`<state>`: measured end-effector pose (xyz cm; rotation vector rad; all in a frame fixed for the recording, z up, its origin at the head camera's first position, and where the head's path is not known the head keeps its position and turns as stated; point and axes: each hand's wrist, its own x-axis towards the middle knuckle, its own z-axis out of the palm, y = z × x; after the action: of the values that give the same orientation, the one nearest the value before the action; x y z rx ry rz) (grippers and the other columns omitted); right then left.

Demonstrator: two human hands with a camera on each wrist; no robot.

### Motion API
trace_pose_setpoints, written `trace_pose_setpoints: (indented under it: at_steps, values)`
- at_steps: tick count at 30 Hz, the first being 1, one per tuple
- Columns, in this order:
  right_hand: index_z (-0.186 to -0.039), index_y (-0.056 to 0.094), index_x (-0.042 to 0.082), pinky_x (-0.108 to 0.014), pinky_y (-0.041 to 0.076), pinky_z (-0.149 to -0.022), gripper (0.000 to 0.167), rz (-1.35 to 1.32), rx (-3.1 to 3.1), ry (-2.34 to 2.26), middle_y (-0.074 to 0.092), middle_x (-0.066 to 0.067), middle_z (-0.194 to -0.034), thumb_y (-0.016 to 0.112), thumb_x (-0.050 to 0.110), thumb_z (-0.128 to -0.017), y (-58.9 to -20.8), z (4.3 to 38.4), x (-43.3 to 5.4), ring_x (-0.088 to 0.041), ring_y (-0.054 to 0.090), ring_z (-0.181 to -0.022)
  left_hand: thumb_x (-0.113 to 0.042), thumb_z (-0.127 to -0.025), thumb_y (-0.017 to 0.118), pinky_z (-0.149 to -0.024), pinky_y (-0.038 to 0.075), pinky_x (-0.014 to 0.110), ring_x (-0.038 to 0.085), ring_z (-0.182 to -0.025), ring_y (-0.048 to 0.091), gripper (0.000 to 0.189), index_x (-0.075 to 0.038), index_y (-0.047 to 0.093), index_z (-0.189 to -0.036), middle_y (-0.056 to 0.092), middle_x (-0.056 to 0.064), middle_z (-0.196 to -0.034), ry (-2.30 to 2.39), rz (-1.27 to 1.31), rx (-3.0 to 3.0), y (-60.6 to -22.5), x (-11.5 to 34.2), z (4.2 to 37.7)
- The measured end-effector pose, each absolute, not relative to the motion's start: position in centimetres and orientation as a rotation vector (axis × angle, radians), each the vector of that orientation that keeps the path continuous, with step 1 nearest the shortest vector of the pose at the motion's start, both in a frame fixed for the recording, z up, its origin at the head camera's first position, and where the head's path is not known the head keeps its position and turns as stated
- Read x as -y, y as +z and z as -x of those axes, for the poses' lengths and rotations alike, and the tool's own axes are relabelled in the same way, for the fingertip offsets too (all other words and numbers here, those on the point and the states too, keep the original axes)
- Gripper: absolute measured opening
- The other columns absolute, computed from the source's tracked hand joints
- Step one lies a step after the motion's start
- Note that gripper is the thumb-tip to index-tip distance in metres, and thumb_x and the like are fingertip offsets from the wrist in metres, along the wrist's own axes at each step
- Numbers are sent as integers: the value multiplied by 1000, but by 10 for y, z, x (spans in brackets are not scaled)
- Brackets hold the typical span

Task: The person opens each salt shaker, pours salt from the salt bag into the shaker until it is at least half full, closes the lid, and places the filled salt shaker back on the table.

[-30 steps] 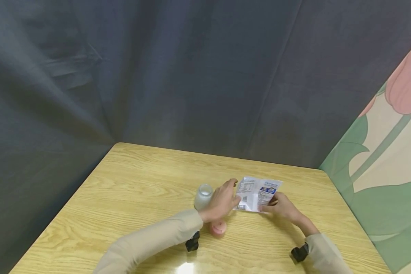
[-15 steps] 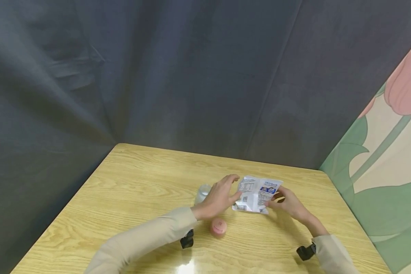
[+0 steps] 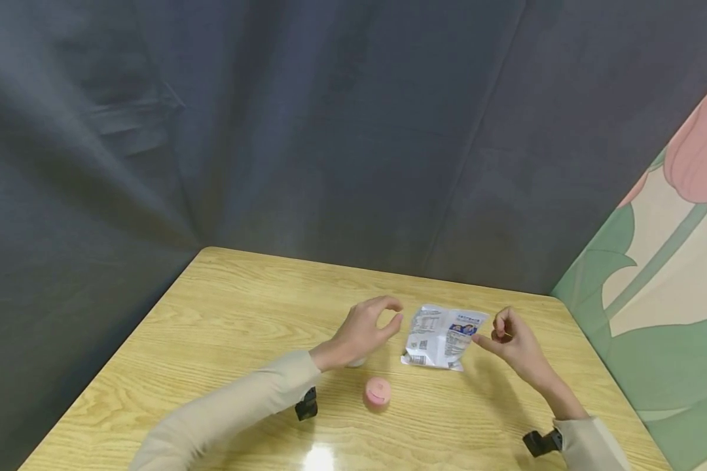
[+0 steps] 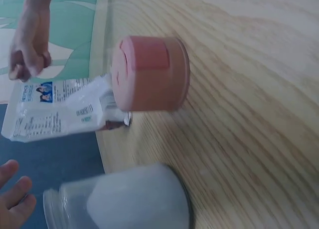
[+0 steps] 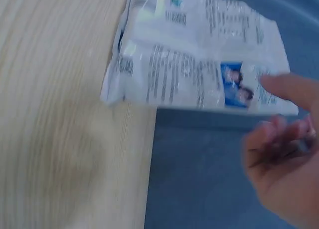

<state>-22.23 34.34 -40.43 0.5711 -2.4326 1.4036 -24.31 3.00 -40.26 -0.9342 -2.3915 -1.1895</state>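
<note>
A white printed bag (image 3: 436, 339) with a small blue picture stands upright on the table. My left hand (image 3: 358, 332) hovers to its left, thumb and fingers curved apart with nothing between them. On the other side my right hand (image 3: 523, 353) has its thumb extended at the bag's right edge and its other fingers loosely bent, gripping nothing. In the left wrist view, a clear glass jar (image 4: 134, 201) with white contents stands close to the left hand; the head view has it mostly hidden behind that hand. Nearer me sits a short pink cylindrical container (image 3: 377, 394).
The wooden table (image 3: 235, 314) runs back to a dark curtain (image 3: 342, 144). A wall panel painted with tulips (image 3: 671, 301) rises along the right. Each wrist carries a black camera, such as the left wrist camera (image 3: 307, 404).
Both hands have drawn away from the bag, the left toward the left and the right toward the right. The bag stays upright in about the same place. The left hand now covers more of the jar.
</note>
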Motion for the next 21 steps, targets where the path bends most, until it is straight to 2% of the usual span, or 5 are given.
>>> trace_pose_setpoints:
  at_steps: [5,13,21]
  values:
    - [-69,35,9,-28,27,-43,47,-676,2260,1447,32,-2,-64,72,-19,-79,-397,213,-329,-15,27,-51,-21,-100,60,-96,50,27,15,-110,64,21,-9,67,-117,69,2,-115,-1169,949,2387,-404,-21,245]
    - [-71,40,12,-25,31,-48,46,-966,2205,1463,36,-3,-66,68,-24,-79,-386,203,-296,-14,34,-55,-21,-99,61,-93,51,27,16,-109,64,22,-8,67,-116,70,3,-115,-1155,886,2374,-406,-6,249]
    - [-72,42,19,-25,35,-48,43,-1152,2361,1358,42,8,-67,74,-6,-85,-395,204,-275,-7,39,-57,-30,-100,59,-95,51,33,17,-112,63,30,-10,65,-122,68,3,-118,-1200,798,2447,-409,11,249]
